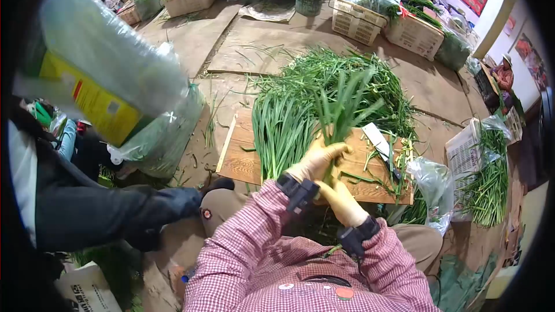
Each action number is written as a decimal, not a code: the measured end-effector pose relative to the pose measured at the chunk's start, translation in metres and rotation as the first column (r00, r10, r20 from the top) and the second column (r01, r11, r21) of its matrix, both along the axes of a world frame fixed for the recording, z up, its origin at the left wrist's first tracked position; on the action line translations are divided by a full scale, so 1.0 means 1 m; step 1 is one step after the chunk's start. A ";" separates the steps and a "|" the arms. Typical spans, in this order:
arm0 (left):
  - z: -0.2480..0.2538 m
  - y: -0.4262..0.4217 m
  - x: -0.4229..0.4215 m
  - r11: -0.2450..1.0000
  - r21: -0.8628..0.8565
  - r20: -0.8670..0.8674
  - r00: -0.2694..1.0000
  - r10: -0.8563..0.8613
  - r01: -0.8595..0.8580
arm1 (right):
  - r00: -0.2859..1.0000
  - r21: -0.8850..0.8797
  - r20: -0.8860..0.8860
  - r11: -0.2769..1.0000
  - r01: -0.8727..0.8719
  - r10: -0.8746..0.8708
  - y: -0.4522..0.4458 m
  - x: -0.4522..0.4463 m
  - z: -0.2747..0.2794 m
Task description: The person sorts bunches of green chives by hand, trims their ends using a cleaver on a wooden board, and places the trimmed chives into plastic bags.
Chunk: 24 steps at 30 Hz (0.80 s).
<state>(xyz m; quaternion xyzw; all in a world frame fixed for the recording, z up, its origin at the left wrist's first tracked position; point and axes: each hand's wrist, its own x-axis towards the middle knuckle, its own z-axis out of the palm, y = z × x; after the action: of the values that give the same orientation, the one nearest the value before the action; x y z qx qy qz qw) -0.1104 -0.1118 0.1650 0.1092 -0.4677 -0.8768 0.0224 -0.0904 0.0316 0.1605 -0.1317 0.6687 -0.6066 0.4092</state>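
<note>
My left hand, in a pale yellow glove, is closed around an upright bunch of garlic chives. Just below it, my gloved right hand grips the lower stems of the same bunch. Under the hands lies a wooden board. On its left part rests a neat row of garlic chives, with a large loose heap behind. A knife with a broad, light blade lies on the right of the board, its dark handle toward me, among cut scraps.
At right stand a white crate of greens and a clear plastic bag. Someone's dark-trousered leg and a big plastic bag with a yellow label crowd my left. Crates and other people are at the back.
</note>
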 end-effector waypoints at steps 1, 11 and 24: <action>0.000 -0.017 -0.003 0.998 0.049 -0.022 0.999 -0.045 0.046 | 0.999 0.025 0.013 0.999 -0.047 0.046 -0.012 -0.007 -0.001; -0.116 -0.102 0.029 0.226 -0.968 0.211 0.829 0.518 0.105 | 0.914 0.037 0.385 0.988 -0.153 0.127 -0.085 -0.011 -0.133; -0.138 -0.098 0.029 0.139 -0.891 0.449 0.801 0.396 0.431 | 0.758 0.314 0.193 0.692 -0.649 0.623 -0.041 0.006 -0.095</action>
<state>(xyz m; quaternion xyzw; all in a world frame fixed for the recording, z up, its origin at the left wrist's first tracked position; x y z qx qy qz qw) -0.0816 -0.2097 0.0266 0.3307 -0.9043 -0.2604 -0.0718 -0.0849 -0.0098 0.0655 -0.2555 0.6664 -0.2974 0.6342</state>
